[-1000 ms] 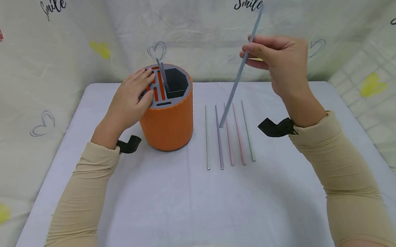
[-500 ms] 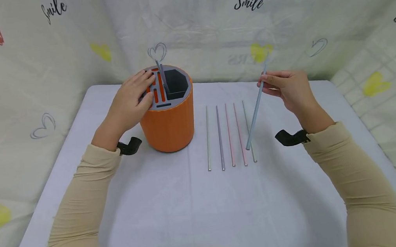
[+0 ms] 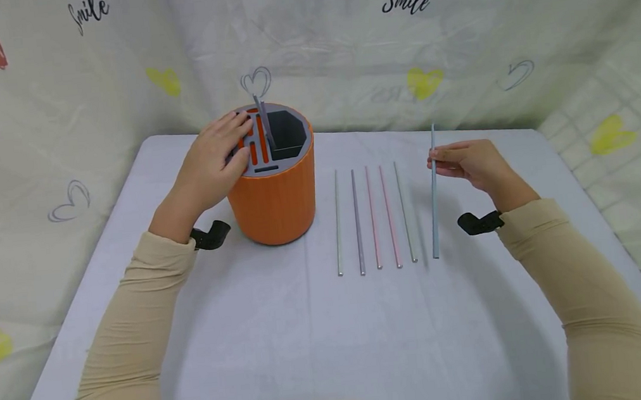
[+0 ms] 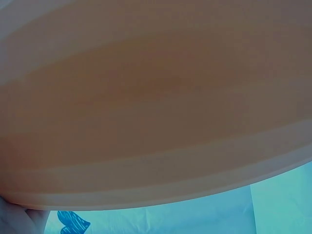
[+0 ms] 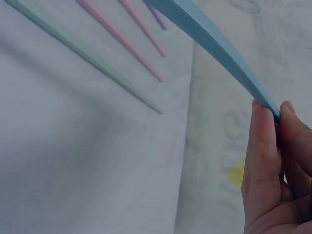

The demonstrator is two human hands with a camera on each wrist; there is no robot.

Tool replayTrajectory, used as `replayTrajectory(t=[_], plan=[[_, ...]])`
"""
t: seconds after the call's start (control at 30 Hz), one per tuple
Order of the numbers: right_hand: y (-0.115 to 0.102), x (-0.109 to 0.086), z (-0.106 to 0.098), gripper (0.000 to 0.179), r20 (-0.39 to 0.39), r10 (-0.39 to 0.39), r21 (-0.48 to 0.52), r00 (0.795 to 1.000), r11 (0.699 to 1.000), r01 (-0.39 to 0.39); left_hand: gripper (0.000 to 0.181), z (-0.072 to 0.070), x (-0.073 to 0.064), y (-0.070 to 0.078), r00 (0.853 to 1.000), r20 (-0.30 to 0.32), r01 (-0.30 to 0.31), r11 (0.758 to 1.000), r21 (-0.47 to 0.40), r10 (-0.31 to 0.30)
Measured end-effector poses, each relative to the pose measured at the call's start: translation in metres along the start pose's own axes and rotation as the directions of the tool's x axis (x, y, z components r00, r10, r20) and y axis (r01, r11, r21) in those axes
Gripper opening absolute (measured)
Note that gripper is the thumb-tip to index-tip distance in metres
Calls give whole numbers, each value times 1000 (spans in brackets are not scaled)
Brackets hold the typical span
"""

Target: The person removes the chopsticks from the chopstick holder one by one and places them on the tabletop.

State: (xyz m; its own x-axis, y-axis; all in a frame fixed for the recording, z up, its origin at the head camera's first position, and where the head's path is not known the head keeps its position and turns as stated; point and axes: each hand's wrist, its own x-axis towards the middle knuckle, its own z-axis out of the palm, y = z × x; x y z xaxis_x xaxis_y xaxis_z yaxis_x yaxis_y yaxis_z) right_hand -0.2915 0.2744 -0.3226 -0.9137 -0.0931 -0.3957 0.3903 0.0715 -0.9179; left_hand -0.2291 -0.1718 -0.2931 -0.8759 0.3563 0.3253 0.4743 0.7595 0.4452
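Observation:
In the head view my right hand point(image 3: 468, 163) pinches a light-blue chopstick point(image 3: 435, 215) between thumb and fingertips near its far end. The chopstick points toward me, low over the table, its shadow just left of it. The right wrist view shows the thumb and fingers around its thin end, with the blue shaft point(image 5: 214, 44) reaching up left. My left hand point(image 3: 208, 162) rests on the top of an orange utensil holder point(image 3: 273, 207), fingers laid over its grey slotted lid point(image 3: 289, 163). The holder's curved wall point(image 4: 156, 122) fills most of the left wrist view.
Several chopsticks lie side by side between holder and right hand: pale green point(image 3: 337, 224), purple point(image 3: 358, 222), two pink and a green one point(image 3: 405, 211). Thin grey upright pieces point(image 3: 265, 125) rise from the holder. A printed curtain point(image 3: 342, 52) hangs behind the white table point(image 3: 310, 340).
My right hand has come down and to the right, bringing the blue chopstick from a raised slant to nearly parallel beside the row. The left hand stays on the holder.

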Motion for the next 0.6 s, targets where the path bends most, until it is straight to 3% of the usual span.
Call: replayTrajectory(t=[0.3, 0.6], plan=[[19, 21, -6, 7, -5, 71, -77, 997, 994, -72, 50, 0, 0, 0, 1000, 0, -1, 1000, 1, 1], [35, 39, -1, 9, -2, 77, -113, 997, 991, -77, 50, 1, 0, -1, 1000, 10, 12, 1000, 6, -12]])
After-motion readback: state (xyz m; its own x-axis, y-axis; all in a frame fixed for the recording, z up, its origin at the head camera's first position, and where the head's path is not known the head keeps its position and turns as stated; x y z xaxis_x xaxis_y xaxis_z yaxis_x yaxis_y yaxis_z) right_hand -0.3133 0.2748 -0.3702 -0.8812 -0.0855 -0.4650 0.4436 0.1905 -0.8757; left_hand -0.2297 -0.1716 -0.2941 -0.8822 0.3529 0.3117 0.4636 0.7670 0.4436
